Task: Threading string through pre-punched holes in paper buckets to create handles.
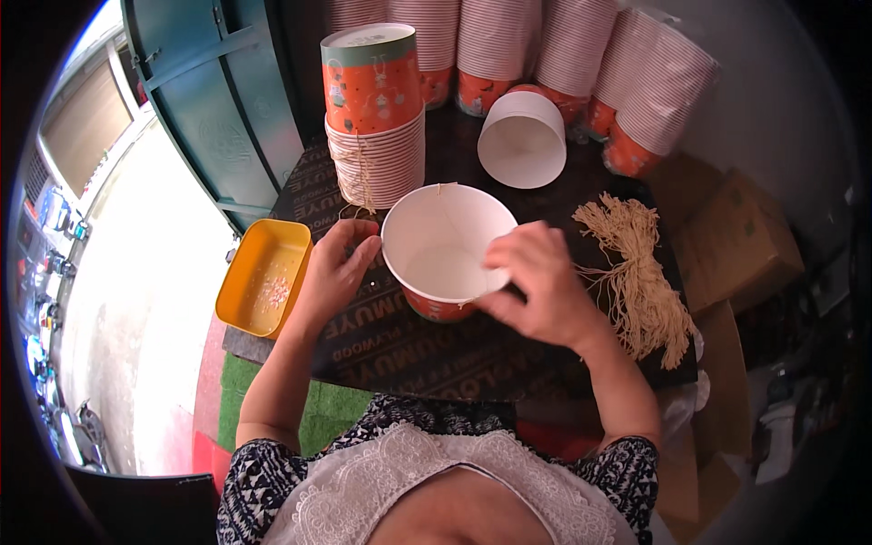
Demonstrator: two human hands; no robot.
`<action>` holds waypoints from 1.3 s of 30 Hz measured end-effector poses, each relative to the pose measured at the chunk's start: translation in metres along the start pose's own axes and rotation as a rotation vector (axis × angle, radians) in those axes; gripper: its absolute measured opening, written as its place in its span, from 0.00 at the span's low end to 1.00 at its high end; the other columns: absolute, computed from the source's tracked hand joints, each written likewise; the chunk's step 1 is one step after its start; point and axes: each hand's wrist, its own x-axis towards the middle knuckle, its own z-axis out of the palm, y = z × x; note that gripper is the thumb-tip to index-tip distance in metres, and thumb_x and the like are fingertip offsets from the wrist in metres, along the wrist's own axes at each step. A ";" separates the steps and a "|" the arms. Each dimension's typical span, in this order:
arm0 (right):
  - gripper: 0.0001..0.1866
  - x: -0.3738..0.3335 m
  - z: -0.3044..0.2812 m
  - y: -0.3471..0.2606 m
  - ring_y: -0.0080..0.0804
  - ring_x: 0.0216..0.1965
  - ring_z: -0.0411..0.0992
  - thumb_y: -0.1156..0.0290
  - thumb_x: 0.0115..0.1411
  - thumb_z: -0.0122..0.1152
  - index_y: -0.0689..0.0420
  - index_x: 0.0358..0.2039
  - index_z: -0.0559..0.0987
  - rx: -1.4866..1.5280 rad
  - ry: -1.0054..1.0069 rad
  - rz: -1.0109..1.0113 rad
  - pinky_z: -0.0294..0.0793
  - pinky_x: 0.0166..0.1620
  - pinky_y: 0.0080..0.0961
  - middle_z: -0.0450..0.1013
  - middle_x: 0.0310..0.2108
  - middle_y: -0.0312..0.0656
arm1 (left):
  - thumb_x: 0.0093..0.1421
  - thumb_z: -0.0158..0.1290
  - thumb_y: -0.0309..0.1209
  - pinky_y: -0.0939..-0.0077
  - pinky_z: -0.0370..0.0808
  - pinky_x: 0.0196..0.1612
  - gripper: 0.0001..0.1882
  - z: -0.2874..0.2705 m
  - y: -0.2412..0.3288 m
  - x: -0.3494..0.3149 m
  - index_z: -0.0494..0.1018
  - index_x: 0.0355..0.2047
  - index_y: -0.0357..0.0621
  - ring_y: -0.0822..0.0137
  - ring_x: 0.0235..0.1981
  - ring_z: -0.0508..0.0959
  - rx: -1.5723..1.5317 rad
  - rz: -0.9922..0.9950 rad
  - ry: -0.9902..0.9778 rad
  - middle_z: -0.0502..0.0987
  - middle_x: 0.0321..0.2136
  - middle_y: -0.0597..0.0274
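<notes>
A paper bucket (449,241), white inside and orange outside, stands upright in front of me with its mouth up. A thin cord crosses its inside, showing at the far rim and again at the near rim. My right hand (545,289) is closed over the bucket's right rim, slightly blurred; whether it also pinches cord is hidden. Beside the left rim is my left hand (338,272), its fingers loosely bent and the thumb apart, with nothing seen in it. Right of the bucket lies a bundle of beige cords (636,282).
A yellow plastic tray (238,313) with small bits inside sits at the left edge of the dark plywood table (400,350). Behind stand an upside-down bucket stack (374,136), a tipped white bucket (522,141) and several wrapped stacks (577,45). Cardboard boxes (740,241) are at right.
</notes>
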 end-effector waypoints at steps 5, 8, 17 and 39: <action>0.07 -0.001 0.028 -0.003 0.38 0.36 0.70 0.72 0.48 0.65 0.59 0.23 0.75 -0.043 -0.118 -0.145 0.67 0.44 0.35 0.71 0.25 0.40 | 0.65 0.50 0.34 0.77 0.72 0.42 0.16 0.006 0.013 -0.006 0.71 0.45 0.33 0.73 0.36 0.74 -0.081 -0.057 -0.031 0.77 0.34 0.61; 0.06 0.002 0.029 -0.002 0.39 0.32 0.69 0.77 0.46 0.65 0.59 0.23 0.75 0.048 0.092 -0.056 0.68 0.41 0.35 0.70 0.23 0.41 | 0.66 0.50 0.36 0.79 0.70 0.42 0.17 0.005 0.012 -0.014 0.70 0.47 0.34 0.74 0.37 0.73 -0.089 -0.097 0.066 0.75 0.35 0.65; 0.13 0.018 0.037 -0.023 0.14 0.37 0.68 0.68 0.66 0.54 0.64 0.44 0.78 1.000 0.500 0.308 0.69 0.42 0.16 0.77 0.37 0.33 | 0.63 0.53 0.29 0.74 0.61 0.58 0.15 0.007 0.049 -0.028 0.67 0.47 0.36 0.69 0.51 0.68 -0.522 0.309 0.126 0.68 0.49 0.59; 0.12 0.005 0.051 -0.014 0.15 0.32 0.66 0.69 0.67 0.51 0.63 0.32 0.76 0.861 0.386 0.417 0.65 0.40 0.13 0.73 0.30 0.33 | 0.57 0.50 0.14 0.71 0.64 0.56 0.09 -0.075 0.086 -0.009 0.71 0.36 0.40 0.67 0.50 0.70 0.022 0.623 0.480 0.76 0.46 0.57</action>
